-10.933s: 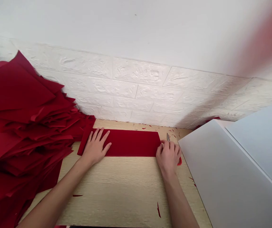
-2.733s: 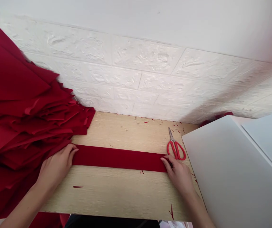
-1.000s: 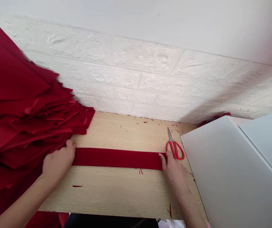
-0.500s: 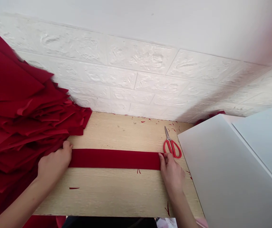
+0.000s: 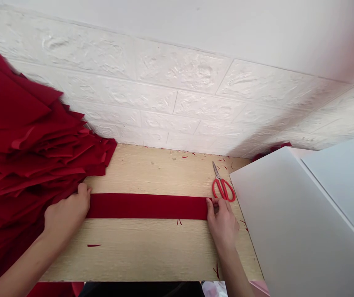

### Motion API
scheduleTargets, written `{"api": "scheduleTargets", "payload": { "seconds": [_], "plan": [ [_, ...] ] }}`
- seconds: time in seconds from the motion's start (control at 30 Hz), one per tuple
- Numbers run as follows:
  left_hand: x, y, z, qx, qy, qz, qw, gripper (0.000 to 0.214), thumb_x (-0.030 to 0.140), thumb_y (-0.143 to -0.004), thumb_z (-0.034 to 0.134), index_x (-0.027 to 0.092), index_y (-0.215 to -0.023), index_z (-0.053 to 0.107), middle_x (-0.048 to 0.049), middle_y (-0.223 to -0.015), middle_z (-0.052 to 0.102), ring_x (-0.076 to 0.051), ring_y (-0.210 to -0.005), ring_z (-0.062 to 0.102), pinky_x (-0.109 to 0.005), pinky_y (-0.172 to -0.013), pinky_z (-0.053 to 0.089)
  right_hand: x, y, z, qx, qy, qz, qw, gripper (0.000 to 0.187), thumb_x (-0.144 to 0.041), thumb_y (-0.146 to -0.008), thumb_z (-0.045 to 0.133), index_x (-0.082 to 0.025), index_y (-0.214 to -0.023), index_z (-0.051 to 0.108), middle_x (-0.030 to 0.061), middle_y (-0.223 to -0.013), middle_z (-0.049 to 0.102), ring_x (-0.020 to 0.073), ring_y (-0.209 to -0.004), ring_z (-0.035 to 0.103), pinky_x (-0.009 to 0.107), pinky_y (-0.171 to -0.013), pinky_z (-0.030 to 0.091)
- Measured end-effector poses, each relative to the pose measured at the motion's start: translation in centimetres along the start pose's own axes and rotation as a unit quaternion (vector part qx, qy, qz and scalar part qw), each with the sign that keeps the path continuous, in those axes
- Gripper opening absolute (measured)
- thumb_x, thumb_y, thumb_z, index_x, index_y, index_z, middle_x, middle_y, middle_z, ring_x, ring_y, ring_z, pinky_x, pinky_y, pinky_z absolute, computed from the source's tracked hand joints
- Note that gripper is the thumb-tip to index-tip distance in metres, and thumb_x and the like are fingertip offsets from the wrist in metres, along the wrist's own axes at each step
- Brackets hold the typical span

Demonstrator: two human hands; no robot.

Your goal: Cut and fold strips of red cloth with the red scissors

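Note:
A dark red fabric strip (image 5: 149, 206) lies flat and straight across the wooden table (image 5: 152, 251). Its left end is gripped by my left hand (image 5: 68, 210), whose closed fingers partly hide that end. At the other end, my right hand (image 5: 223, 220) pinches the strip's edge between thumb and fingers. Just beyond the right hand lie scissors (image 5: 223, 187) with red handles, their blades pointing towards the wall.
A large heap of red fabric (image 5: 41, 152) rises at the left beside my forearm. A white box-like surface (image 5: 297, 214) borders the table at the right. Behind stands a white brick-patterned wall (image 5: 152, 99). Small red scraps (image 5: 94, 246) dot the tabletop.
Both hands keep their hold on the strip, which lies as before. The whole view has shifted slightly, so things appear a little further left and up.

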State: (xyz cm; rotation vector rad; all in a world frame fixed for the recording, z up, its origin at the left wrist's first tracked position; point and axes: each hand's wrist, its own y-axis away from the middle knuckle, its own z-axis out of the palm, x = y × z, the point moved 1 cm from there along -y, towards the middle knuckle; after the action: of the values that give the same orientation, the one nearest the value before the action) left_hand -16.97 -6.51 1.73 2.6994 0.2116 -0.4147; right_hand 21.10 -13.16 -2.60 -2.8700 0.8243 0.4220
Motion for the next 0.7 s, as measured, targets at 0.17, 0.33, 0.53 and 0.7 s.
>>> {"api": "scheduleTargets", "payload": {
  "seconds": [0.17,0.33,0.53,0.7],
  "plan": [
    [-0.03,0.06,-0.03,-0.001,-0.006,0.001,1.000,0.043,0.032,-0.104,0.015,0.010,-0.114,0.050,-0.0098,-0.072,0.071,-0.033,-0.078,0.075,-0.044,-0.068,0.057,-0.07,-0.02,-0.12,-0.007,-0.011,0.015,1.000,0.027,-0.044,-0.094,0.050,-0.021,-0.088,0.061,0.0041,-0.088,0.069,0.0168,-0.069,0.057,0.027,-0.059,0.025],
    [0.17,0.40,-0.38,-0.010,-0.003,-0.012,1.000,0.042,0.033,-0.105,0.014,0.012,-0.111,0.049,-0.0080,-0.079,0.072,-0.032,-0.079,0.075,-0.044,-0.069,0.058,-0.31,-0.08,-0.21,0.002,0.004,0.005,1.000,0.020,-0.035,-0.094,0.051,-0.019,-0.088,0.062,0.0040,-0.088,0.068,0.0130,-0.062,0.053,0.027,-0.057,0.022],
    [0.33,0.79,-0.26,0.020,-0.016,-0.024,0.999,0.044,0.035,-0.105,0.010,0.013,-0.107,0.049,-0.0095,-0.099,0.071,-0.030,-0.079,0.074,-0.041,-0.067,0.058,-0.55,-0.14,-0.24,0.005,0.020,-0.019,1.000,0.017,-0.030,-0.092,0.049,-0.019,-0.085,0.060,0.0034,-0.088,0.066,0.0113,-0.059,0.047,0.026,-0.056,0.019],
    [0.32,0.76,-0.10,0.026,-0.027,-0.022,0.999,0.044,0.035,-0.105,0.012,0.013,-0.107,0.049,-0.0088,-0.098,0.070,-0.031,-0.080,0.074,-0.040,-0.067,0.058,-0.35,-0.28,-0.22,0.018,-0.001,-0.022,1.000,0.020,-0.033,-0.089,0.047,-0.019,-0.082,0.059,0.0035,-0.085,0.066,0.0122,-0.059,0.047,0.026,-0.055,0.021]
  ]
}}
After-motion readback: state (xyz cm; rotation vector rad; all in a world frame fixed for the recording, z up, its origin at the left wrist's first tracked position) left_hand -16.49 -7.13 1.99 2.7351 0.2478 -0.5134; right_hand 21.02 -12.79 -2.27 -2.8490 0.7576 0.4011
